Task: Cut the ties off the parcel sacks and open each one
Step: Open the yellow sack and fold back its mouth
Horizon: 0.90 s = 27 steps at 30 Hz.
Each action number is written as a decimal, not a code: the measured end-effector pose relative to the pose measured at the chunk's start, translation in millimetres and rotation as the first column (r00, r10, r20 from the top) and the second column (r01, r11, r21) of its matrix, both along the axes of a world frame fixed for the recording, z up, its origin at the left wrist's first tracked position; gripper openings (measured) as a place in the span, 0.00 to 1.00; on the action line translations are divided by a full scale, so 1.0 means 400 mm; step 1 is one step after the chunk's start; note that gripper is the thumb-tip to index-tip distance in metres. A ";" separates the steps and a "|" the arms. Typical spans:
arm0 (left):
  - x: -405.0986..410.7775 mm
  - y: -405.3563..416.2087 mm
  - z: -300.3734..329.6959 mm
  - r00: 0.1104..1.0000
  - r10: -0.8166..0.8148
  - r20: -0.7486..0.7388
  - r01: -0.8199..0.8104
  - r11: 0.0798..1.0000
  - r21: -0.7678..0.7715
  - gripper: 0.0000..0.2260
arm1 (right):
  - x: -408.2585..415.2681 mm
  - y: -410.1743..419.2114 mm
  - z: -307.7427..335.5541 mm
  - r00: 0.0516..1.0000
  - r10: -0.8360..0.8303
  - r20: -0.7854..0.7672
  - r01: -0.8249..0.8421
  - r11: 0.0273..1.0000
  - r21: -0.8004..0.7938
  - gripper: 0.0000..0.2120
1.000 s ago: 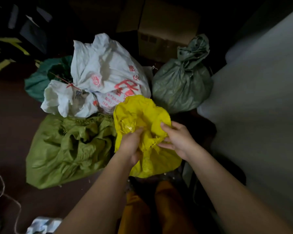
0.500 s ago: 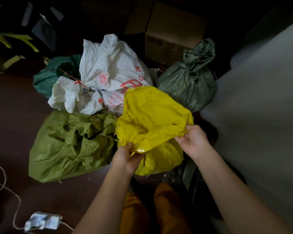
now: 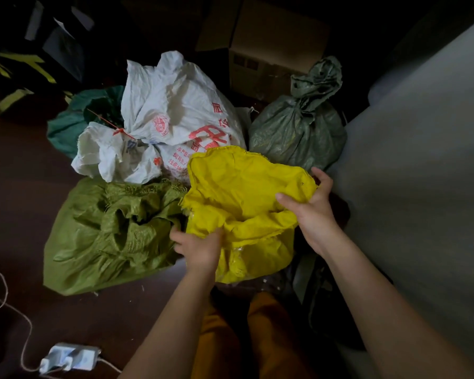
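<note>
Spreading wider than before, the yellow sack [image 3: 241, 184] mouth is pinched by both hands' fingers [image 3: 285, 199].

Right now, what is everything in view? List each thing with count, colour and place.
yellow sack: one, yellow, centre, mouth pulled open between both hands
olive sack: one, olive green, left of the yellow sack
white sack: one, white with red print, behind, neck bound by a red tie
teal sack: one, teal, far left behind the white sack
grey-green sack: one, grey-green, right rear, neck gathered
cardboard box: one, brown, rear
power adapter: one, white, lower left floor
string: one, pale, lower left
left hand: grips the yellow sack's near edge
right hand: grips its right edge
</note>
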State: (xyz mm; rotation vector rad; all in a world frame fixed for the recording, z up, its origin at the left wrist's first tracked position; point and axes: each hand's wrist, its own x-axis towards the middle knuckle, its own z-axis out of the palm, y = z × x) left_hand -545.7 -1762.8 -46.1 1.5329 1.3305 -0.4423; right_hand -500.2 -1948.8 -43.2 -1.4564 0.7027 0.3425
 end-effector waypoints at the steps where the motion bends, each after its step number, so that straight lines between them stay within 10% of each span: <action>1: -0.001 0.003 0.002 0.972 -0.233 0.011 0.227 0.955 0.193 0.43 | -0.001 -0.004 -0.002 0.998 0.057 0.019 -0.056 0.997 -0.048 0.39; 4: 0.004 0.019 0.001 0.614 -0.788 -0.031 0.650 0.484 0.586 0.38 | -0.004 -0.011 -0.011 0.987 0.146 0.069 -0.137 0.983 -0.125 0.32; 8: 0.005 0.022 -0.028 0.073 -0.981 -0.182 0.893 -0.017 0.449 0.28 | 0.001 -0.036 -0.023 0.985 0.143 0.097 -0.113 0.958 -0.264 0.21; 10: -0.014 0.007 -0.036 0.015 -0.990 -0.141 0.993 -0.001 0.116 0.32 | 0.001 -0.051 -0.024 0.983 0.150 0.103 -0.109 0.938 -0.331 0.17; 13: -0.027 -0.017 -0.029 0.252 -0.968 0.016 0.946 0.243 -0.216 0.20 | -0.003 -0.066 -0.018 0.968 0.217 0.128 -0.167 0.932 -0.323 0.13; 16: 0.005 -0.029 -0.006 0.324 -0.943 0.075 0.876 0.329 0.351 0.16 | -0.008 -0.081 -0.008 0.941 0.301 0.155 -0.254 0.930 -0.264 0.15; 19: 0.057 -0.051 0.014 0.231 -0.973 -0.004 0.617 0.143 0.774 0.29 | -0.012 -0.104 -0.012 0.929 0.327 0.175 -0.293 0.937 -0.192 0.15; 22: 0.111 -0.076 0.033 0.090 -0.982 -0.165 0.662 -0.065 0.747 0.40 | -0.023 -0.117 -0.013 0.910 0.376 0.176 -0.358 0.925 -0.128 0.14; 27: 0.148 -0.089 0.018 -0.091 -0.974 -0.208 0.720 -0.209 0.662 0.18 | -0.031 -0.125 0.003 0.903 0.397 0.165 -0.345 0.898 -0.275 0.14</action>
